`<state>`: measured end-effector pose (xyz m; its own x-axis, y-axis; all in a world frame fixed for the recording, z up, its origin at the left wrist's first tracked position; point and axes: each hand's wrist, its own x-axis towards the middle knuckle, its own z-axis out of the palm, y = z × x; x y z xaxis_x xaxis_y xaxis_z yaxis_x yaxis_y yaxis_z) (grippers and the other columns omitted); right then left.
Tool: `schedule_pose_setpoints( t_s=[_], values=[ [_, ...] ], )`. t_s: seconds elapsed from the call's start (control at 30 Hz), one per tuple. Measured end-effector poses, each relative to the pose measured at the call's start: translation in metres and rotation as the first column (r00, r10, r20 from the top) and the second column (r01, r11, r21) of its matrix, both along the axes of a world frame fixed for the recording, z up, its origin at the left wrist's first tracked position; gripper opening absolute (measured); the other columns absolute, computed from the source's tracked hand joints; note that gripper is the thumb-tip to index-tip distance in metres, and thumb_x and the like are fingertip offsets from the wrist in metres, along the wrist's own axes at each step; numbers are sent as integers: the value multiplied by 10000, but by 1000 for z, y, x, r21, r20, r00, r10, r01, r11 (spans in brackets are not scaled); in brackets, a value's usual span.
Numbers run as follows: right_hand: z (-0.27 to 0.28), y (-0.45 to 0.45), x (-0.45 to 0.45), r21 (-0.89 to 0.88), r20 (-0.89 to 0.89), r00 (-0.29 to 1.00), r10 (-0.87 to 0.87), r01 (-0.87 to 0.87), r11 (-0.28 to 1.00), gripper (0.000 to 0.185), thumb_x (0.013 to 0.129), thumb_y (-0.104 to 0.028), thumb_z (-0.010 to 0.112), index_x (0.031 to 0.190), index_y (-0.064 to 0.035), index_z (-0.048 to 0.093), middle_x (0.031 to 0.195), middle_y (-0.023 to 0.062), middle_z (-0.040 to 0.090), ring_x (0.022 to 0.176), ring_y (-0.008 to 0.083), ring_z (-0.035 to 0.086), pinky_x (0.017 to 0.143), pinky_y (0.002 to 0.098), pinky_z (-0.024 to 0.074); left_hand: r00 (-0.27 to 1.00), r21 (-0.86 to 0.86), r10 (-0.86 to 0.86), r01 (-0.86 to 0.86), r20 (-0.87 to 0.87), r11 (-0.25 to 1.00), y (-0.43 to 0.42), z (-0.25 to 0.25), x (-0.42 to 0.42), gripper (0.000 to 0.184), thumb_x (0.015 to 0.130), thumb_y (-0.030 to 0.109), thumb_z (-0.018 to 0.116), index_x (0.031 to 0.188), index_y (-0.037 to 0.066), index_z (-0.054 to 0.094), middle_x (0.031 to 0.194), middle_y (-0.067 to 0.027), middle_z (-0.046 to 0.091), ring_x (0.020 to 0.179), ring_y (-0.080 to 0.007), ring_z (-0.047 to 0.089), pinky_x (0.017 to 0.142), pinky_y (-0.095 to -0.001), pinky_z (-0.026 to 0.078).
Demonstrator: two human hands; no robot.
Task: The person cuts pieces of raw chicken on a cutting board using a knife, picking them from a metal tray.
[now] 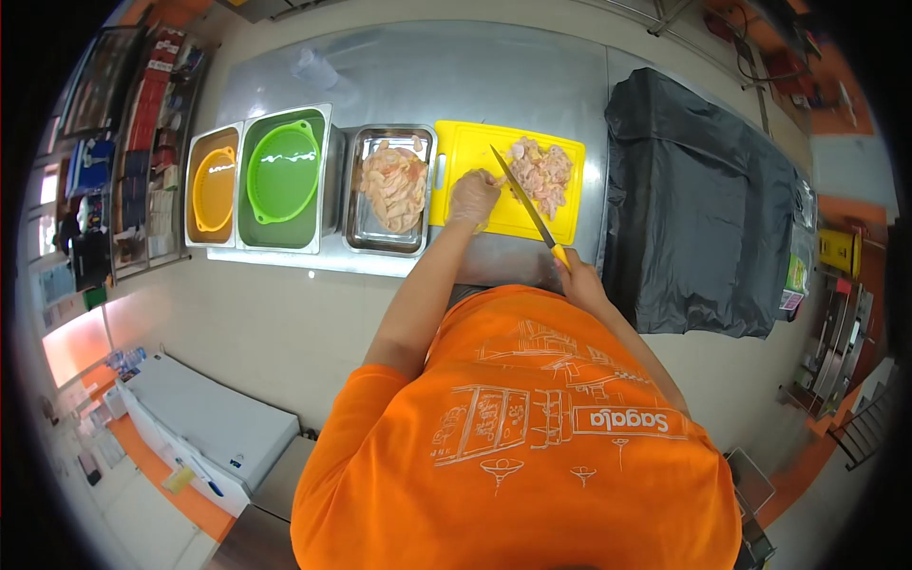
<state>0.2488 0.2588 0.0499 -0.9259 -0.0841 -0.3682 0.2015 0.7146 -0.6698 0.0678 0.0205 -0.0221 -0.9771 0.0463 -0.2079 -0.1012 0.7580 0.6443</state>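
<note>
A yellow cutting board (465,142) lies on the steel table, with a pile of cut raw meat (543,176) on its right part. My right hand (578,275) is closed round the yellow handle of a long knife (522,197), whose blade points up and left across the board beside the pile. My left hand (476,196), in a clear glove, rests on the board left of the blade with its fingers bent together; what they hold, if anything, is too small to name. Left of the board, a steel tray (351,228) holds larger pieces of pale meat (394,185).
Two deep steel pans stand at the left, one with a green basket (283,171), the other with an orange basket (215,190). A clear plastic container (313,68) is near the table's far side. Black plastic sheeting (703,199) covers something at the right.
</note>
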Motion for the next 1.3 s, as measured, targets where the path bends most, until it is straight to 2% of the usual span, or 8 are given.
schedule_pose_setpoints(
  t_s=[0.3, 0.47, 0.57, 0.7, 0.83, 1.0, 1.2, 1.3],
  values=[
    [6, -1, 2, -37, -16, 999, -51, 50, 998, 300, 1074, -298, 525, 1260, -62, 527, 847, 311, 688, 822, 526, 674, 706, 610, 507, 938, 420, 17, -172, 346, 891, -51, -1, -15, 312, 866, 330, 773, 966, 35, 763, 927, -137, 772, 871, -285, 733, 804, -396, 566],
    [7, -1, 1, -31, -53, 985, -165, 163, 986, 296, 1078, -284, 526, 1232, -31, 526, 814, 309, 667, 795, 514, 672, 672, 595, 493, 978, 372, -208, 188, 13, 909, -25, 25, -13, 304, 915, 250, 756, 1060, -16, 740, 980, -151, 761, 902, -265, 720, 838, -338, 557],
    [-3, -5, -1, -29, -105, 979, -175, 173, 985, 261, 1093, -258, 503, 1197, -30, 573, 722, 153, 654, 666, 338, 687, 627, 438, 511, 932, 359, -360, 348, -34, 866, -22, 50, -5, 350, 917, 265, 750, 1124, -16, 722, 1078, -168, 747, 1016, -326, 701, 922, -373, 541],
    [-9, -16, 3, 4, -107, 987, -118, 119, 993, 258, 1095, -259, 503, 1197, -33, 575, 720, 139, 650, 652, 313, 684, 620, 430, 510, 986, 154, -144, 156, -90, 976, -78, 65, -1, 335, 884, 226, 745, 1124, -6, 719, 1069, -176, 740, 1032, -340, 699, 921, -405, 546],
    [1, -28, 10, -39, -9, 995, -96, 96, 995, 302, 1079, -281, 530, 1271, -49, 546, 905, 301, 698, 836, 516, 685, 690, 569, 522, 924, -126, 4, -56, -383, 990, -175, 48, -6, 229, 827, 182, 726, 968, 1, 736, 949, -195, 725, 972, -364, 701, 910, -438, 555],
    [-8, -40, 22, 59, -91, 992, -90, 96, 994, 277, 1083, -289, 529, 1254, -76, 578, 756, 173, 685, 695, 387, 704, 628, 486, 512, 903, -387, -288, 153, -320, 909, -224, 44, -17, 279, 776, 222, 769, 975, 29, 754, 1046, -215, 716, 985, -383, 704, 880, -462, 574],
    [8, -65, 12, -3, 16, 994, -105, 105, 994, 311, 1070, -289, 556, 1278, -59, 543, 887, 288, 708, 841, 510, 691, 696, 543, 543, 920, -481, -363, 253, -149, 840, -222, 35, -39, 322, 799, 313, 779, 906, 9, 770, 946, -218, 741, 889, -387, 724, 849, -456, 579],
    [-2, -70, 16, -81, -24, 995, -92, 90, 993, 296, 1067, -284, 563, 1260, -60, 544, 857, 281, 704, 809, 508, 688, 675, 543, 537, 990, -162, -128, 117, -61, 980, -235, 48, -38, 382, 844, 376, 767, 928, 4, 783, 867, -232, 734, 835, -383, 728, 802, -447, 571]
  ],
)
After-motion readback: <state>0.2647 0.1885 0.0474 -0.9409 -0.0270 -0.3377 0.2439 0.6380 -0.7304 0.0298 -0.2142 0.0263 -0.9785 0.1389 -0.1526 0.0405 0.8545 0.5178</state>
